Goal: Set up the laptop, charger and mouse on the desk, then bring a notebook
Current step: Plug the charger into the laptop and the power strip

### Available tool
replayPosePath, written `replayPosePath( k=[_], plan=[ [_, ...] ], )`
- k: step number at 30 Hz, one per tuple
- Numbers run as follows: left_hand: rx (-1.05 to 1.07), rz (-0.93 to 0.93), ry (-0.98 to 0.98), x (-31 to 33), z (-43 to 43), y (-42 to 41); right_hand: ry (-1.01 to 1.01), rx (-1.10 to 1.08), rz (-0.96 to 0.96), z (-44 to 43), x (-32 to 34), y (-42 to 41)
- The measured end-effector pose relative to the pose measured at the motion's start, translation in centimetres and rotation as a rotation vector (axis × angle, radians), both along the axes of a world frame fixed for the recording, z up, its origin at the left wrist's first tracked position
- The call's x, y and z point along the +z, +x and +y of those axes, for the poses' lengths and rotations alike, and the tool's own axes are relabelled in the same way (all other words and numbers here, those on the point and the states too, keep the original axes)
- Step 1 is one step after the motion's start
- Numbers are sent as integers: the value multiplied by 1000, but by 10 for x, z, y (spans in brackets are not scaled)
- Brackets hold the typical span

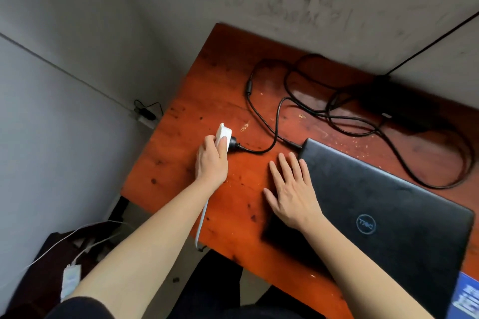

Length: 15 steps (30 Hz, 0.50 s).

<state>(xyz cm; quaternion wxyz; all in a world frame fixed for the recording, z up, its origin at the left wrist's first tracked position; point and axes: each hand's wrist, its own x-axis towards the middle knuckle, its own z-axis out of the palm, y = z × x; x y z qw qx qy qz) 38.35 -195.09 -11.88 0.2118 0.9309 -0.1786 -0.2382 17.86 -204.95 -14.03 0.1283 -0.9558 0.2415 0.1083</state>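
Your left hand (211, 160) grips white socket block (222, 134), black plug (233, 141) seated, centre-left | your right hand (290, 189) flat, fingers straight, on desk (223, 77) beside closed laptop (383, 204), lower right | charger (399, 103) upper right, cable (276, 114) looped.

Worn orange desk (233, 80); on it: closed black laptop (388, 202); looped charger cable (250, 85); charger brick (396, 102); white power strip (223, 133) near left edge.

Scuffed grey wall (324, 0), orange wooden desk (207, 90)
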Motion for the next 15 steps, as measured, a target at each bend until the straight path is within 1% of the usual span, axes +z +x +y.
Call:
replayPosePath(
  k=[4, 6, 8, 10, 12, 15],
  plan=[
    [-34, -47, 128, 3, 5, 7, 21, 19, 50, -1, 3, 0],
    [-45, -3, 138, 10, 9, 12, 67, 25, 70, -4, 7, -1],
    [-83, -17, 126, 26, 14, 14, 107, -14, 51, -7, 16, 0],
    [-172, -103, 112, 47, 20, 16, 125, -103, -32, -10, 32, 3],
    [-247, -232, 91, 76, 25, 18, 95, -148, -147, -15, 54, 10],
    [-266, -399, 67, 119, 34, 16, 36, -99, -311, -24, 91, 25]
  ],
)
